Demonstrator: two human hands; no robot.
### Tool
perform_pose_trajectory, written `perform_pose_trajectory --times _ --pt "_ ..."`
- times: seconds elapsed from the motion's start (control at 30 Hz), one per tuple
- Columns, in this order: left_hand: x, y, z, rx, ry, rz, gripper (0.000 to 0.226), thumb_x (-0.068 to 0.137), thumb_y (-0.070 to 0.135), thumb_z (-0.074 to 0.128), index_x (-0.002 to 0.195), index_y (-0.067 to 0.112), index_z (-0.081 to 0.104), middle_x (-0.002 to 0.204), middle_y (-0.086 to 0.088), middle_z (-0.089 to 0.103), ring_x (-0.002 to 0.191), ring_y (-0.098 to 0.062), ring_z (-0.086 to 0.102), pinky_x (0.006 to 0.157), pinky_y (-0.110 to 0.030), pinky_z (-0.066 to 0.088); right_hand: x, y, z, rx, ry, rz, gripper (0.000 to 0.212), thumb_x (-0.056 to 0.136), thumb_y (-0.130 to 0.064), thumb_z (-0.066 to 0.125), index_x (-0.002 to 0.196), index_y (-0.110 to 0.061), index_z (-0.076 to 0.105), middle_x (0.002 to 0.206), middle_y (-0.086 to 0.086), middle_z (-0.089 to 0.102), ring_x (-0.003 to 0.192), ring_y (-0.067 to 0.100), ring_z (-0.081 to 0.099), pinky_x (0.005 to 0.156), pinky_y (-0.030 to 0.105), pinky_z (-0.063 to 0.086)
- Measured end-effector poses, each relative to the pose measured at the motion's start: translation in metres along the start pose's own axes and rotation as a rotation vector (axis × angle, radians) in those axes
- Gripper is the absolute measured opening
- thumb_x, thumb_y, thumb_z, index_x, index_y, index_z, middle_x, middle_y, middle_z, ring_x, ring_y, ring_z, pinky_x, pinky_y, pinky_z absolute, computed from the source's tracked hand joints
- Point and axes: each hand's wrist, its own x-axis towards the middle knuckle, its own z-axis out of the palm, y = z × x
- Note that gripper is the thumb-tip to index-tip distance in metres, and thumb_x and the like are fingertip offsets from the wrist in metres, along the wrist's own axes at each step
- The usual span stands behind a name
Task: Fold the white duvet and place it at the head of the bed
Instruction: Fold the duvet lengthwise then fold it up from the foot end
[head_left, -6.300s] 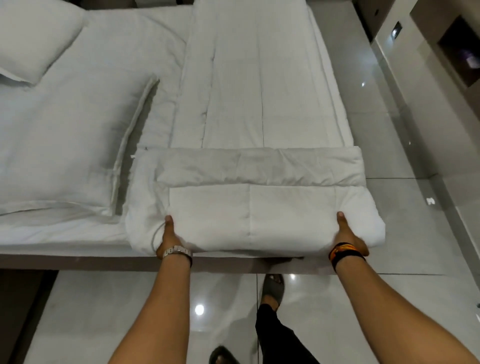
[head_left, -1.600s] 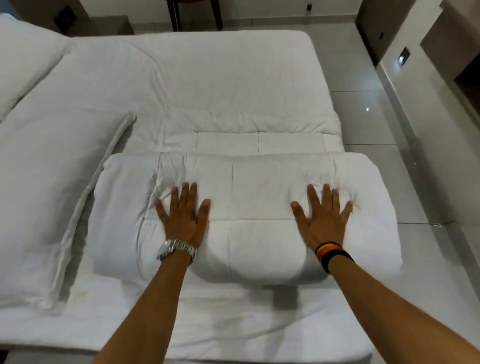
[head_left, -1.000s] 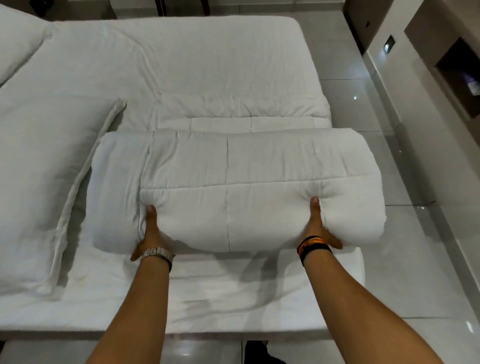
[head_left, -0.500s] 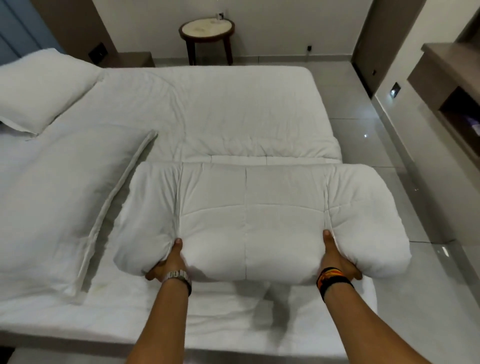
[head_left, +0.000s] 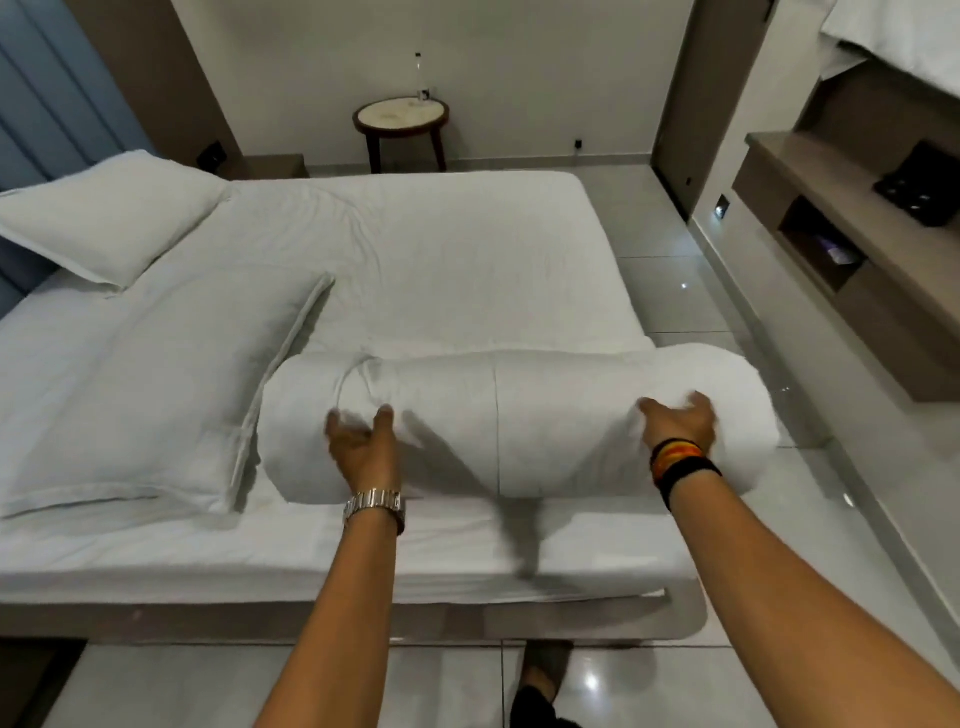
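A: Where's the duvet (head_left: 519, 426)?

B: Rolled into a thick bundle, lying crosswise on the bed (head_left: 441, 270) near its foot edge. Right end overhangs the mattress toward 3 o'clock.

A: Hands?

B: Left hand (head_left: 363, 447) on the bundle's front face at 9 o'clock, fingers spread, thumb up, blurred. Right hand (head_left: 678, 423) at 3 o'clock, fingers apart and pressing the fabric. Neither clearly clamps it.

A: Surroundings?

B: Large pillow (head_left: 145, 395) just beside the bundle at 9 o'clock, small pillow (head_left: 109, 213) at 10, round side table (head_left: 400, 117) at 12.
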Motion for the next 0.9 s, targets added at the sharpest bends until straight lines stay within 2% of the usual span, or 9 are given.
perform_pose_trajectory --times 0.07,0.1,0.17,0.27,0.33,0.47,0.63,0.8,0.9 --pt "0.008 -0.003 0.024 0.308 -0.161 0.219 0.071 0.099 0.047 0.063 0.16 0.03 0.033 0.169 -0.006 0.029 0.15 -0.03 0.037 0.118 -0.039 0.03 0.012 -0.006 0.017 -0.263 -0.127 -0.182 0.07 0.09 -0.036 0.079 0.151 -0.013 0.053 0.15 0.018 0.052 0.136 0.037 0.052 0.115 0.042 0.042" --pt "0.014 -0.009 0.035 0.582 -0.189 0.306 0.069 0.101 0.057 0.053 0.162 0.034 0.03 0.173 -0.005 0.018 0.155 -0.03 0.027 0.122 -0.047 0.02 0.018 -0.004 0.027 -0.44 -0.156 -0.275 0.068 0.094 -0.043 0.073 0.153 -0.016 0.051 0.15 0.019 0.047 0.138 0.039 0.047 0.117 0.046 0.039" --pt "0.033 -0.02 0.052 1.027 -0.127 0.487 0.07 0.102 0.069 0.033 0.164 0.04 0.019 0.175 -0.006 -0.003 0.159 -0.033 0.004 0.122 -0.061 -0.002 0.035 0.006 0.046 -0.767 -0.127 -0.47 0.069 0.101 -0.054 0.055 0.16 -0.022 0.04 0.156 0.019 0.037 0.147 0.039 0.031 0.121 0.052 0.026" --pt "0.073 -0.03 0.074 1.217 -0.073 0.723 0.075 0.098 0.072 0.021 0.166 0.04 0.013 0.174 -0.006 -0.015 0.158 -0.035 -0.018 0.117 -0.066 -0.016 0.073 0.021 0.068 -1.104 -0.018 -0.723 0.074 0.102 -0.069 0.03 0.166 -0.035 0.016 0.173 0.02 0.005 0.16 0.039 -0.003 0.122 0.061 -0.013" --pt "0.108 -0.036 0.098 1.259 -0.064 0.802 0.078 0.096 0.073 0.024 0.165 0.037 0.02 0.174 -0.008 -0.01 0.158 -0.037 -0.017 0.117 -0.07 -0.015 0.111 0.021 0.086 -1.2 -0.015 -0.811 0.079 0.099 -0.078 0.019 0.165 -0.038 0.003 0.175 0.018 -0.007 0.16 0.039 -0.013 0.116 0.065 -0.025" --pt "0.181 -0.054 0.154 1.319 -0.042 0.798 0.079 0.097 0.075 0.024 0.165 0.036 0.023 0.175 -0.009 -0.003 0.158 -0.039 -0.015 0.117 -0.074 -0.011 0.192 0.017 0.146 -1.229 -0.061 -0.863 0.082 0.097 -0.082 0.015 0.167 -0.038 0.011 0.175 0.018 0.005 0.161 0.04 -0.004 0.118 0.074 -0.013" --pt "0.263 -0.106 0.219 1.399 -0.054 0.738 0.079 0.099 0.075 0.017 0.166 0.036 0.014 0.175 -0.009 0.003 0.159 -0.039 -0.012 0.117 -0.074 -0.01 0.275 0.056 0.222 -1.232 -0.171 -0.827 0.08 0.1 -0.078 0.012 0.167 -0.035 0.01 0.174 0.019 0.01 0.161 0.041 0.003 0.119 0.075 -0.006" --pt "0.268 -0.092 0.233 1.477 -0.144 0.613 0.087 0.093 0.081 0.001 0.166 0.036 0.012 0.175 -0.009 0.001 0.158 -0.038 -0.014 0.116 -0.073 -0.012 0.278 0.031 0.232 -1.267 -0.276 -0.726 0.093 0.089 -0.085 -0.008 0.167 -0.037 0.005 0.175 0.019 0.003 0.16 0.041 -0.004 0.117 0.075 -0.009" --pt "0.261 -0.054 0.247 1.38 -0.082 0.503 0.096 0.084 0.093 0.001 0.163 0.043 0.022 0.174 -0.005 0.012 0.159 -0.039 -0.01 0.113 -0.073 -0.02 0.263 -0.01 0.249 -1.076 -0.315 -0.742 0.094 0.086 -0.094 0.002 0.166 -0.044 0.003 0.175 0.014 0.004 0.16 0.044 -0.006 0.113 0.075 -0.021"
